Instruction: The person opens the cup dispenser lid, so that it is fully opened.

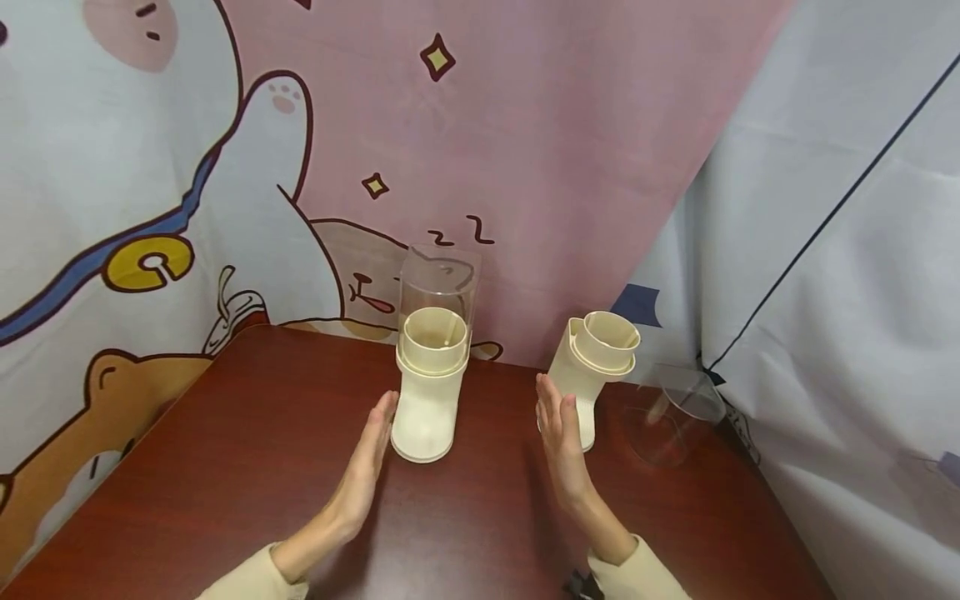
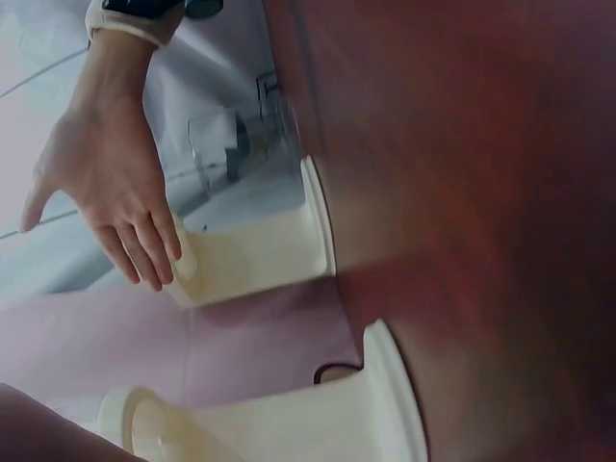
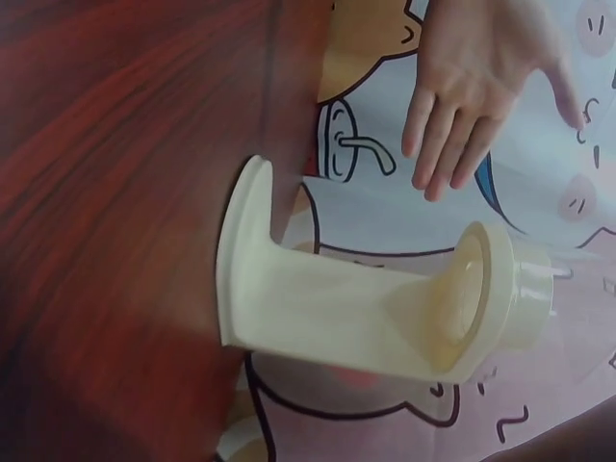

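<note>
The head view shows the empty left hand (image 1: 362, 471) at eight o'clock of a cream plastic stand (image 1: 426, 408), its ring (image 1: 433, 363) likely steadying a clear cylinder (image 1: 438, 279); left wrist, the empty right hand (image 2: 113, 173) at a matching stand's (image 2: 255, 255) ten o'clock; right wrist, a flat foot (image 3: 241, 269), probably for balance.

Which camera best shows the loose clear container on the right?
The head view: the clear container shows whole, uncovered. The left wrist view catches it only faintly in the background; the right wrist view doesn't show it.
</note>
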`<control>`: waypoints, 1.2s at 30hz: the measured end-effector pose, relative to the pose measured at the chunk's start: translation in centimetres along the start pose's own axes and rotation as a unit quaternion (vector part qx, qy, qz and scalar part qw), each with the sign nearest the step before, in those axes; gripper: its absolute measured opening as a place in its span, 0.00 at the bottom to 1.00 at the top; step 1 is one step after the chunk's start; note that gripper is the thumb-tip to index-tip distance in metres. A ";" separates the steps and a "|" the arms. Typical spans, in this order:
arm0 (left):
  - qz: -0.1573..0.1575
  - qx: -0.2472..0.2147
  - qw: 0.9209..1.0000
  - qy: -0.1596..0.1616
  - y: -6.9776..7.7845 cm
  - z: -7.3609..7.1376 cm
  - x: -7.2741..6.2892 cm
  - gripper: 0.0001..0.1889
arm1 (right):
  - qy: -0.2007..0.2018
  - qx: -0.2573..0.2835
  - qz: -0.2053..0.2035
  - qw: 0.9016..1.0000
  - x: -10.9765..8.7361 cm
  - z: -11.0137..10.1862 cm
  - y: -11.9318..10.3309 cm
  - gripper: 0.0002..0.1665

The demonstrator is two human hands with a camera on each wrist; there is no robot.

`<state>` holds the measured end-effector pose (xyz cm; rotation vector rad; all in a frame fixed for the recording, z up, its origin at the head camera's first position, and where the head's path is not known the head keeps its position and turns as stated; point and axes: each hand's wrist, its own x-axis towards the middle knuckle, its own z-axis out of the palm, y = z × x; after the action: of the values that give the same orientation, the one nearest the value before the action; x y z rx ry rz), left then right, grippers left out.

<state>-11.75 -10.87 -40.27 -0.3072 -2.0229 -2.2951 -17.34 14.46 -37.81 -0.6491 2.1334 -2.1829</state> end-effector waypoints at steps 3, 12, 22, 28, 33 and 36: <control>0.018 0.005 1.000 0.023 0.3 -0.6 1.2 0.37 | -0.005 0.000 -0.008 1.000 0.8 0.8 0.0 0.51; 0.089 0.045 0.994 0.042 0.5 -1.8 4.7 0.37 | -0.040 0.008 -0.017 0.999 3.2 4.4 -0.2 0.54; 0.100 0.079 0.992 0.026 0.1 0.2 5.0 0.35 | -0.049 0.014 0.007 0.999 3.8 7.0 0.2 0.50; 0.094 0.058 0.994 0.025 0.3 1.5 4.0 0.33 | -0.037 0.015 0.023 0.999 4.3 6.7 0.2 0.51; 0.100 0.060 0.992 0.048 0.4 1.0 4.6 0.34 | -0.023 0.013 0.003 1.000 4.6 6.2 0.1 0.52; 0.090 0.070 0.992 0.060 0.5 -0.2 6.0 0.34 | -0.016 0.015 -0.009 1.000 3.8 6.2 -0.4 0.49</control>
<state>-17.52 -10.62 -38.63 -0.3200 -1.9956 -2.0041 -18.77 7.48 -36.48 -0.6994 2.0829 -2.1924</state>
